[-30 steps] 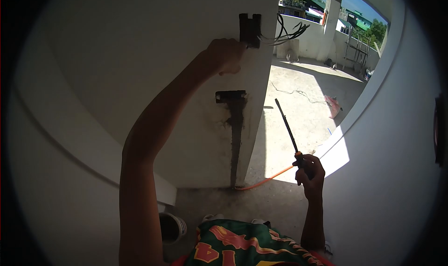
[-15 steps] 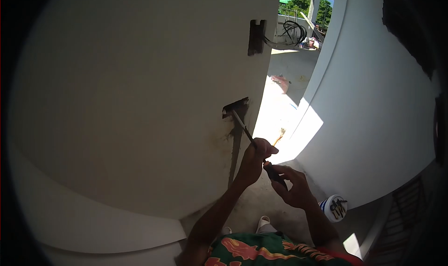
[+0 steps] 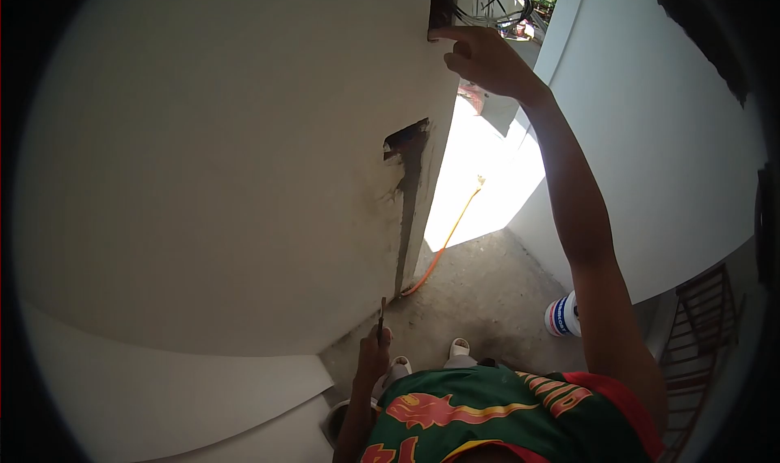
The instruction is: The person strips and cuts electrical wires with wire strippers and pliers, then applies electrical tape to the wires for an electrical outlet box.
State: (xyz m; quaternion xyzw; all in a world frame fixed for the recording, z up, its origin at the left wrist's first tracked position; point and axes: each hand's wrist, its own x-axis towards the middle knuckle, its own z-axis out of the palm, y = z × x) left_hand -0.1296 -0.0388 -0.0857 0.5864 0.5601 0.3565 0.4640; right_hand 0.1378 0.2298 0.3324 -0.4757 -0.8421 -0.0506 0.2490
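My right hand (image 3: pixel 485 60) reaches up to the wall, its index finger stretched to the lower edge of a dark rectangular box opening (image 3: pixel 443 9). The other fingers are curled, with nothing visible in them. Black and pale wires (image 3: pixel 505 4) come out of that opening. Low on the left, my left hand (image 3: pixel 373 356) is closed around a slim dark tool (image 3: pixel 381 317) that points upward; its exact kind is not clear. Between the hands, a second rough recess (image 3: pixel 404 142) sits in the wall, above a dark patched channel (image 3: pixel 408 211) running down to the floor.
An orange hose or cord (image 3: pixel 443 252) runs across the concrete floor (image 3: pixel 479 280) through the sunlit doorway. A white bucket (image 3: pixel 561 315) stands right of my feet, partly behind my right arm. A rusty metal frame (image 3: pixel 695 341) is at the far right.
Both hands were together at the lower recess with a long dark-handled tool. The right has let go and risen to the upper opening; the left has dropped low with a slim tool.
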